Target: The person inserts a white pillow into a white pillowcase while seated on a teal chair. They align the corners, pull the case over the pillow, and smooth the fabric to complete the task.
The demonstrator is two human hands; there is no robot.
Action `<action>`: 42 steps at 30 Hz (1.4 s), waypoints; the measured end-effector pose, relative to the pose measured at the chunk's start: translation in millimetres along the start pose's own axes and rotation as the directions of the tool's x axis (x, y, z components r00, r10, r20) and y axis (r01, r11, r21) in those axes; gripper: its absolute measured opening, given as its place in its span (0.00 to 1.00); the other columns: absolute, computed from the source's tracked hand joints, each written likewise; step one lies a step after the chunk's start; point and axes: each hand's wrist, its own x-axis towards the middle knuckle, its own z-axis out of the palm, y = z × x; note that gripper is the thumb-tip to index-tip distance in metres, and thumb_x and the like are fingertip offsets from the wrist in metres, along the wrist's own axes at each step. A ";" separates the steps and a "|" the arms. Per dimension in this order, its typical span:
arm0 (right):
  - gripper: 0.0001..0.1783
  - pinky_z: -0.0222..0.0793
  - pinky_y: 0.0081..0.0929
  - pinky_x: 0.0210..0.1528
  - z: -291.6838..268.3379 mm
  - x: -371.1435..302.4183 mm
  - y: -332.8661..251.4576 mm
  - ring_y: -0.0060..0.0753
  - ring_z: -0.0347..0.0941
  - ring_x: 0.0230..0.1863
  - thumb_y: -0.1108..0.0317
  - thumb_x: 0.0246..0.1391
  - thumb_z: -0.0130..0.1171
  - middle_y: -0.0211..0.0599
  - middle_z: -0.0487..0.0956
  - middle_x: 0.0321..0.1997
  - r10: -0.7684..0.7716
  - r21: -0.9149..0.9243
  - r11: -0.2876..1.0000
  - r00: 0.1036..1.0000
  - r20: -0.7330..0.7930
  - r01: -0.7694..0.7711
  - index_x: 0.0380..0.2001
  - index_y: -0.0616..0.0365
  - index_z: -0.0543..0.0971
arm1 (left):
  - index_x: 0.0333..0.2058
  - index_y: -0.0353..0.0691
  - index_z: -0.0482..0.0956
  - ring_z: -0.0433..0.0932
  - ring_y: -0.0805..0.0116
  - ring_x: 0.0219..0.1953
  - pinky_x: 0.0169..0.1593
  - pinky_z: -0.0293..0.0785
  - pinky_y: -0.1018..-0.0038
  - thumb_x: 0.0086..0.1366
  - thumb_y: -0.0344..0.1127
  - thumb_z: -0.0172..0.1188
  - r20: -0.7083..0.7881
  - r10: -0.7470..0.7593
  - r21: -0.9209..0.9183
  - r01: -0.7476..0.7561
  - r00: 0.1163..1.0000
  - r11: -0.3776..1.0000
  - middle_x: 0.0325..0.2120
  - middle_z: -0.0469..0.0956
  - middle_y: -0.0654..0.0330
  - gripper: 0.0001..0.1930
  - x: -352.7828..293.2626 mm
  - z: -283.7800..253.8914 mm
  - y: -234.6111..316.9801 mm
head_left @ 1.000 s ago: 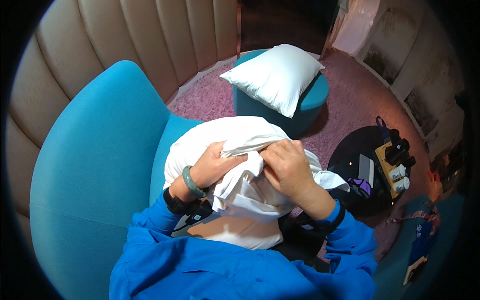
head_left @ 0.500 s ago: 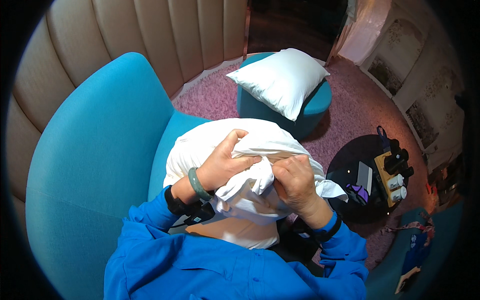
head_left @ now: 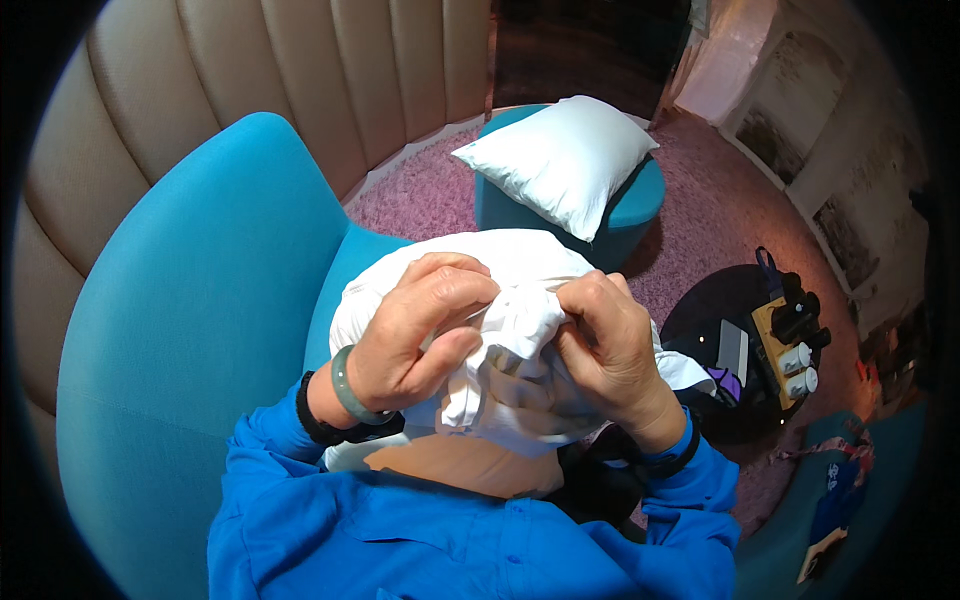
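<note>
Gripping the bunched white pillowcase (head_left: 505,345) tight in my left hand (head_left: 420,335) and right hand (head_left: 605,340), I hold it over the pillow (head_left: 500,255) on the blue chair (head_left: 200,300), fingers curled shut so the cloth stays gathered.

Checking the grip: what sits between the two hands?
In the head view, bunched white pillowcase fabric fills the gap between left hand and right hand; both clutch it.
</note>
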 end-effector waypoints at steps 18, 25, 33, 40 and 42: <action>0.13 0.62 0.34 0.39 8.7 6.0 13.9 0.38 0.74 0.33 0.77 0.44 0.62 0.34 0.77 0.32 -0.039 0.026 0.999 0.995 0.092 0.037 0.35 0.53 0.76 | 0.44 0.33 0.76 0.75 0.76 0.40 0.46 0.73 0.78 0.69 0.31 0.55 0.232 -0.476 -0.498 0.524 0.848 0.691 0.37 0.77 0.64 0.09 10.4 -7.5 -29.1; 0.12 0.62 0.34 0.39 11.3 8.2 12.4 0.39 0.73 0.33 0.78 0.43 0.61 0.34 0.77 0.32 0.000 0.031 1.000 0.999 0.039 -0.001 0.34 0.53 0.75 | 0.52 0.37 0.76 0.76 0.60 0.51 0.55 0.72 0.66 0.64 0.30 0.54 0.356 -0.128 -0.264 0.231 0.926 0.937 0.49 0.78 0.52 0.18 17.2 -20.1 -25.7; 0.11 0.62 0.34 0.38 12.3 18.4 6.3 0.40 0.72 0.31 0.77 0.44 0.62 0.34 0.76 0.30 -0.051 0.006 0.999 0.999 -0.005 0.051 0.33 0.55 0.75 | 0.49 0.38 0.77 0.72 0.52 0.57 0.58 0.66 0.60 0.49 0.31 0.61 0.196 -0.091 0.157 0.061 0.976 0.986 0.52 0.77 0.56 0.24 15.0 -1.6 -19.1; 0.07 0.64 0.33 0.34 15.4 15.6 4.4 0.38 0.71 0.28 0.73 0.50 0.63 0.38 0.76 0.29 0.157 0.111 0.980 0.986 0.061 -0.163 0.32 0.58 0.74 | 0.40 0.36 0.80 0.77 0.64 0.35 0.42 0.71 0.68 0.56 0.28 0.60 0.108 -0.140 -0.070 0.148 0.984 0.986 0.35 0.79 0.59 0.12 9.7 9.0 -37.0; 0.07 0.65 0.32 0.32 15.6 14.9 3.5 0.37 0.71 0.26 0.72 0.52 0.63 0.39 0.75 0.29 0.210 0.191 0.957 0.976 0.053 -0.217 0.32 0.59 0.74 | 0.38 0.36 0.80 0.74 0.73 0.28 0.36 0.70 0.74 0.61 0.27 0.58 0.097 -0.383 -0.368 0.391 0.919 0.844 0.30 0.77 0.62 0.07 1.4 17.4 -33.8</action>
